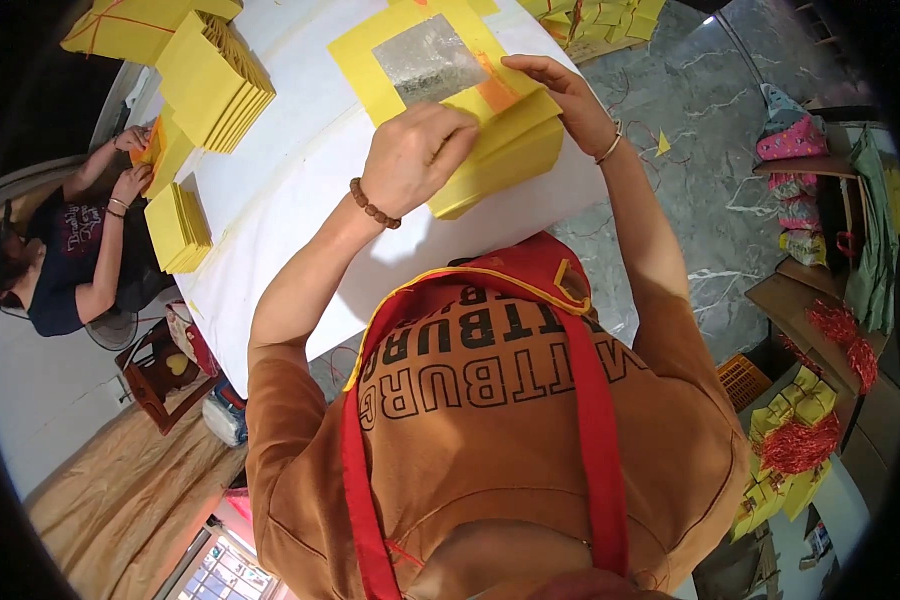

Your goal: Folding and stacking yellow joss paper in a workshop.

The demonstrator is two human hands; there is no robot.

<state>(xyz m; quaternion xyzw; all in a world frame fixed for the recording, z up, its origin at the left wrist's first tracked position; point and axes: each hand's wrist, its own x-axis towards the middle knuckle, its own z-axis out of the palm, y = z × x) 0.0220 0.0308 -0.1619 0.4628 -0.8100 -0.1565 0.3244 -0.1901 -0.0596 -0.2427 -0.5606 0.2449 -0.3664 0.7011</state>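
Note:
Before me on the white table lies a yellow joss paper sheet [362, 60] with a silver foil square [425, 60] and an orange strip [496, 90]. Its near part is raised or folded over a thick stack of folded yellow paper [510, 165], which hangs toward me. My left hand [420, 150], a beaded bracelet at its wrist, is closed in a fist over the sheet's near edge; whatever its fingers pinch is hidden. Along the right side my right hand [570, 100] has its fingers stretched out beside the orange strip, partly behind the yellow paper.
Folded yellow stacks stand on the white table [300, 120] at left: a tall one [215, 85] and a shorter one [178, 230]. Across there, a co-worker [80, 240] handles yellow and orange paper. Shelves with red tinsel [840, 340] and yellow bundles [795, 440] stand at right.

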